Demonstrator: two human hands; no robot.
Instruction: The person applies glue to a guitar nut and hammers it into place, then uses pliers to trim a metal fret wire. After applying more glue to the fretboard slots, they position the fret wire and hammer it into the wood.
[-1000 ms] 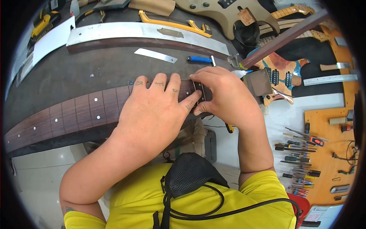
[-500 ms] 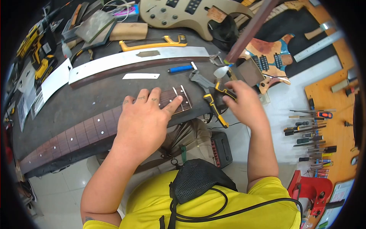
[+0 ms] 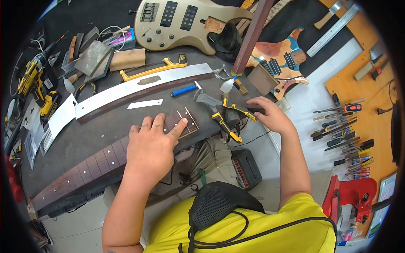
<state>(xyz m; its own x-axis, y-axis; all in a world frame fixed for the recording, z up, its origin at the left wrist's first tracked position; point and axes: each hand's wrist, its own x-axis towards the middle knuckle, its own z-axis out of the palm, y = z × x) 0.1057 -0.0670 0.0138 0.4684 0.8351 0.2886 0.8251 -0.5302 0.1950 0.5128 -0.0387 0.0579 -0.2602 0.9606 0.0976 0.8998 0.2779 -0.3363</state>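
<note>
My left hand (image 3: 152,141) lies flat over a dark wooden fretboard (image 3: 100,162) with white dot inlays, fingers spread and index fingertip close to the fret wires at its near-right end. Two silver fret wires (image 3: 189,117) cross that end. To the right, my right hand (image 3: 276,117) is open, thumb and index finger apart, right beside the handle end of yellow-and-black nippers (image 3: 225,122). The nippers lie with handles spread and jaws toward the bench middle. A small white glue bottle (image 3: 227,86) stands just beyond them.
Behind the fretboard lie a blue-handled tool (image 3: 183,91), a white strip (image 3: 145,103), a long metal-topped beam (image 3: 126,92) and a yellow hacksaw (image 3: 154,68). Guitar bodies (image 3: 181,25) rest at the back. Files (image 3: 337,130) hang on the right; a yellow drill (image 3: 38,84) sits at left.
The camera view has shifted, moving the bench leftward in the picture. My right hand has drawn rightward from over the nippers' handle to its end. My left hand stays on the fretboard.
</note>
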